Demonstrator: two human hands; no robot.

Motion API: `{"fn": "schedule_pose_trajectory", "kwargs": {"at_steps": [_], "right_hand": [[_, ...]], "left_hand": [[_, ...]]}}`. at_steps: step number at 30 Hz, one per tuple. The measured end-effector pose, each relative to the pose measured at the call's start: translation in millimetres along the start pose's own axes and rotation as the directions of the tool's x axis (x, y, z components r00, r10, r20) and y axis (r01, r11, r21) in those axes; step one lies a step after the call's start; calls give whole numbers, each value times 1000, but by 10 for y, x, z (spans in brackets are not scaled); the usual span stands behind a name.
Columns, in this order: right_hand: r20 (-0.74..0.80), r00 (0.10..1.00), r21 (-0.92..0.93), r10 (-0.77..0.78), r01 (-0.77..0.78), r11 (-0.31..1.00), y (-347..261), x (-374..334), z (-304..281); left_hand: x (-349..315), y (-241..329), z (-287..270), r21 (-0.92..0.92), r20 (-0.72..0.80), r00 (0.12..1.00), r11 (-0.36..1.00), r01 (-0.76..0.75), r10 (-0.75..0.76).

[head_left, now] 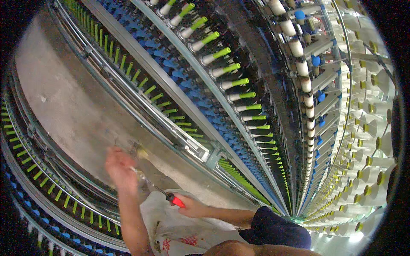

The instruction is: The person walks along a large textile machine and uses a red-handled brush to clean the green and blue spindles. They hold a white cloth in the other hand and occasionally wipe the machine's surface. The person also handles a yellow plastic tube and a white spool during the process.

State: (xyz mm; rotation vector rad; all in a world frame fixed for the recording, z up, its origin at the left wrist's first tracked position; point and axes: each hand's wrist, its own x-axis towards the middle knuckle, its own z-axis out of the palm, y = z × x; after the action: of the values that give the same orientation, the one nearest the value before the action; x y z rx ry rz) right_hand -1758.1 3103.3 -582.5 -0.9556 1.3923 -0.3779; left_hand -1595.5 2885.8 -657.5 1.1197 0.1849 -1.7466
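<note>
My right hand (194, 207) grips the red handle of a screwdriver-like tool (177, 200). It has a black collar and a thin metal shaft that slants up and left. My left hand (121, 165) is by the far end of that shaft, fingers curled in and blurred by motion. Something pale and thin shows along the shaft beside its thumb; what the fingers pinch cannot be made out. Both hands are over the aisle, in front of a pale apron (171, 226) with red marks.
A long spinning machine (188, 102) runs along the right, with rows of green-topped spindles (230, 70) and white bobbins (305, 83). Cones of white yarn (363, 170) hang farther right. Another machine with green tubes (55, 187) curves along the left. Between them lies a grey floor (64, 98).
</note>
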Motion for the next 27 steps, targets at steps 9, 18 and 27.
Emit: {"fn": "schedule_pose_trajectory", "kwargs": {"at_steps": [9,18,27], "right_hand": [[-578,814,581,-59,461,670,-2029,1416,-2143],[-774,633,631,3,771,87,-3384,2761,-4090],[-778,610,601,151,650,465,-3464,2640,-4066]], "left_hand": [[1669,1606,-1241,669,381,905,-732,-129,188],[1937,1657,-1679,922,191,978,-357,-149,86],[2393,1723,-1031,820,368,926,-440,-365,-83]]}}
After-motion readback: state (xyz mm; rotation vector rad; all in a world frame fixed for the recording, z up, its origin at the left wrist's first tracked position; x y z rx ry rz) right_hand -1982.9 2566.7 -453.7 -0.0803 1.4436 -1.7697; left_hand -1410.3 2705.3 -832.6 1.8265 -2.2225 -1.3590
